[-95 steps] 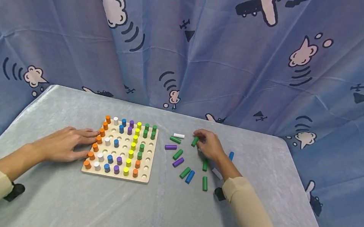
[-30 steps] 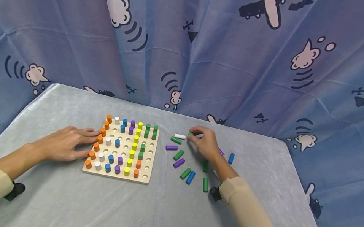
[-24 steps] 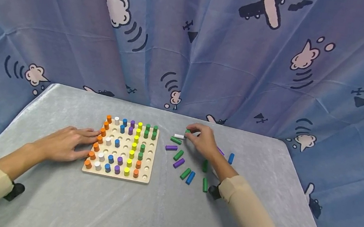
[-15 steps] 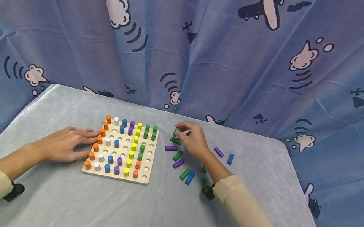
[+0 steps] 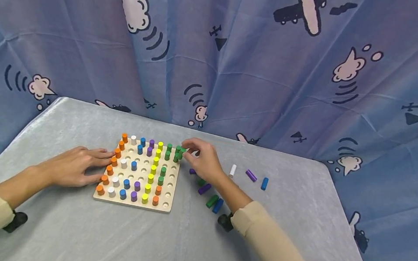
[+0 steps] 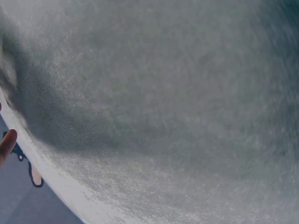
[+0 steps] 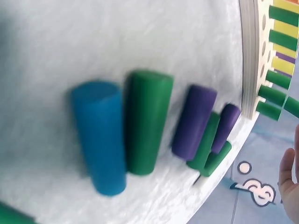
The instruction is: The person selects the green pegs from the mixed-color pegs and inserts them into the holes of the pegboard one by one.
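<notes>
A wooden pegboard (image 5: 171, 194) carries upright pegs in columns of orange, white, blue, purple, yellow and green. At its left edge lies my left hand (image 5: 75, 166), fingers extended, the tips right beside the orange pegs (image 5: 110, 170). My right hand (image 5: 205, 161) pinches a green peg (image 5: 183, 150) between thumb and fingers, over the board's far right corner. This peg is tilted and close against the green pegs (image 5: 176, 157) standing there. The right wrist view catches the held peg (image 7: 292, 106) just above the fingertips; the left wrist view has mostly cloth and a fingertip (image 6: 8, 140).
Loose pegs lie right of the board: purple (image 5: 204, 189), green (image 5: 212, 200) and blue (image 5: 217, 205), partly under my right forearm. Farther right are a white peg (image 5: 232, 170), a purple peg (image 5: 251, 175) and a blue peg (image 5: 264, 183). A printed curtain (image 5: 241, 64) hangs behind the table.
My right hand has travelled left from among the loose pegs to the board's far right corner, carrying the green peg. A white peg it covered now shows. My left hand has stayed put.
</notes>
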The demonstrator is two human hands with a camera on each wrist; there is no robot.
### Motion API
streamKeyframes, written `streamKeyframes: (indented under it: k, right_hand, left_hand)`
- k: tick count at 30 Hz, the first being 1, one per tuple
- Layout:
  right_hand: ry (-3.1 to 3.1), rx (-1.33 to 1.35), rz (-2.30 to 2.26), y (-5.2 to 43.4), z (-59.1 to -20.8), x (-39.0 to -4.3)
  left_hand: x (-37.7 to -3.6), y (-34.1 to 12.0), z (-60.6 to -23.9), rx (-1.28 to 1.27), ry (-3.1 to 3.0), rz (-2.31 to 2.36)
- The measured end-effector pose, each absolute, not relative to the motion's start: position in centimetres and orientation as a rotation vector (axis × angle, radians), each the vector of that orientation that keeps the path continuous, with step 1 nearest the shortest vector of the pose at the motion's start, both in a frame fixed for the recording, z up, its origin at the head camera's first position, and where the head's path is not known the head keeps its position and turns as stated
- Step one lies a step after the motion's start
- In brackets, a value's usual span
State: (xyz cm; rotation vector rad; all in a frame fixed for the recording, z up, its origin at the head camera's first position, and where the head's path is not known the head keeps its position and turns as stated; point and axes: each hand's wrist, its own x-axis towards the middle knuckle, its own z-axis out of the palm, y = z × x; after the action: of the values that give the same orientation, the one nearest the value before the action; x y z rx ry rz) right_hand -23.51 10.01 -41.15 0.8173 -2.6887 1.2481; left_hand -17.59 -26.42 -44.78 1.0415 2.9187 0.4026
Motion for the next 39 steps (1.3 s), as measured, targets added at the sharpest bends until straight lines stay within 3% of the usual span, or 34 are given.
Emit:
streamKeyframes:
  k: [39]
  right_hand:
    - [-2.865,0.782,1.212,6.2,-43.1,-22.5]
  left_hand:
    - [-17.6,-26.6,-45.0,1.050,2.926,0.407]
